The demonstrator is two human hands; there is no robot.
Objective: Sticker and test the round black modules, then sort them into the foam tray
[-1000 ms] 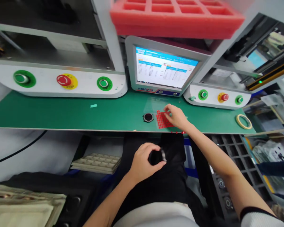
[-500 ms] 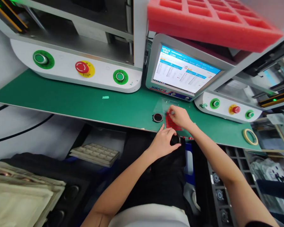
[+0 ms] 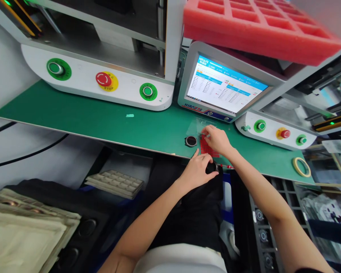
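My left hand (image 3: 199, 170) is closed around the edge of a round black watch case (image 3: 211, 168), just off the front edge of the green bench. Over a sheet of small red stickers (image 3: 210, 149) is my right hand (image 3: 216, 139), its thumb and fingertips pinched together at the sheet's upper left. Whether a sticker is between those fingertips cannot be made out. A second round watch case (image 3: 191, 141), dark-faced with a silver rim, lies on the bench left of the red sheet. Clear plastic film (image 3: 197, 126) lies behind the sheet.
A monitor (image 3: 224, 85) stands behind my hands, red foam tray (image 3: 261, 34) above it. Machine panels with a red stop button (image 3: 104, 79) flank it. A tape roll (image 3: 301, 167) lies at right. Trays (image 3: 116, 182) sit low left; a compartmented black tray (image 3: 294, 197) is low right.
The view has shifted slightly, so everything sits a little further right. Both hands keep nearly the same pose, the left still on the watch case and the right still at the red sheet.
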